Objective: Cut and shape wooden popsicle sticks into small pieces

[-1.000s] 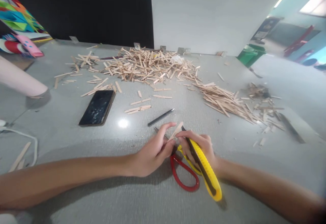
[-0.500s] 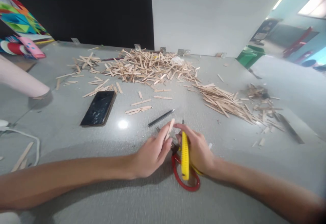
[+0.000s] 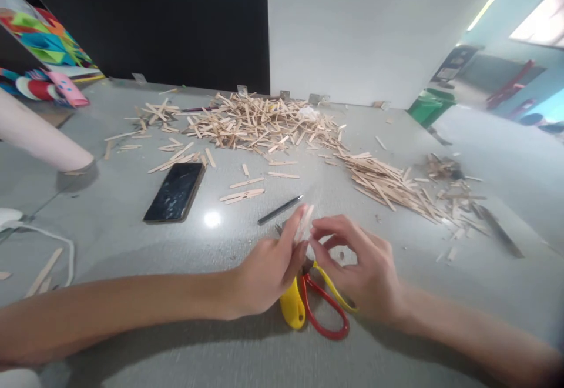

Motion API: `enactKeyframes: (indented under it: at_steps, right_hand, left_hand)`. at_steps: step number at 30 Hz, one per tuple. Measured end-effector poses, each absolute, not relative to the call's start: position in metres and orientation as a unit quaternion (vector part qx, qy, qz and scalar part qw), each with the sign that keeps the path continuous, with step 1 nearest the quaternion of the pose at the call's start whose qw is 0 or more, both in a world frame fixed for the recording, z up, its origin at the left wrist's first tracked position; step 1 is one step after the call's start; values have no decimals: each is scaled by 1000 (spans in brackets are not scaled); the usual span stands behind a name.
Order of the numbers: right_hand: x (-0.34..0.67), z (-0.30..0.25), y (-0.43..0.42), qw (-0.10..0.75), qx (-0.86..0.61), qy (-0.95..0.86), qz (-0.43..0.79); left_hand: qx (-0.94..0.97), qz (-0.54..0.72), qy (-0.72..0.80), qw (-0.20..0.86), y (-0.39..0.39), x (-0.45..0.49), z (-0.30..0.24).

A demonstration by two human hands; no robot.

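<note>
head view: we hold a slim wooden stick (image 3: 304,223) between the thumb and fingers of our left hand (image 3: 265,273), tilted so that one end stands up past the fingertips. our right hand (image 3: 368,264) is narrow, its thumb and forefinger drawn close together just beside that stick; we cannot tell whether they touch it or pinch a bit of it. below our left hand, partly hidden by it, the yellow cutter (image 3: 292,307) lies on the grey worktop (image 3: 198,347), its rounded butt end toward us. between and under our two hands lie scissors (image 3: 332,334) with one red and one yellow handle, the red loop to the right of the cutter and the yellow one partly behind our right hand. just beyond our left hand rests a dark pen (image 3: 281,210), set at a slant, and past it a few loose sticks (image 3: 242,196). farther to the left of that hand a dark phone (image 3: 175,193) lies screen up. well beyond both hands spreads a big jumbled heap of sticks (image 3: 251,120), and beyond our right hand a flatter bundle of sticks (image 3: 388,182) trails off to the right. left of our left hand, past the forearm, a white cable (image 3: 70,258) curves near more sticks.
</note>
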State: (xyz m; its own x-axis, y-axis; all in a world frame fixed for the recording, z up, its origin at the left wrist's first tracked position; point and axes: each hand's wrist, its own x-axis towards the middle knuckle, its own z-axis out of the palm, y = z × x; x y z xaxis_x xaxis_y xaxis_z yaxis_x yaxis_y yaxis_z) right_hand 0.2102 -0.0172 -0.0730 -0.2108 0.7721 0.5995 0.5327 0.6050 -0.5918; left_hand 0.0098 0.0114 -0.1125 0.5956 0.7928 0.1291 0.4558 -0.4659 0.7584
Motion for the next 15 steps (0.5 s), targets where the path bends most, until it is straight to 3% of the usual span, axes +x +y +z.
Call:
enactKeyframes:
  at_steps: [7,15]
  right_hand:
    - [212,-74,-25,506,-427,-742,107]
    - [210,-72,-32,541,-429,-716,99]
  left_hand:
    - [893,278,292,200,8,22,-99]
    - [904,293,240,199,6,24,-91]
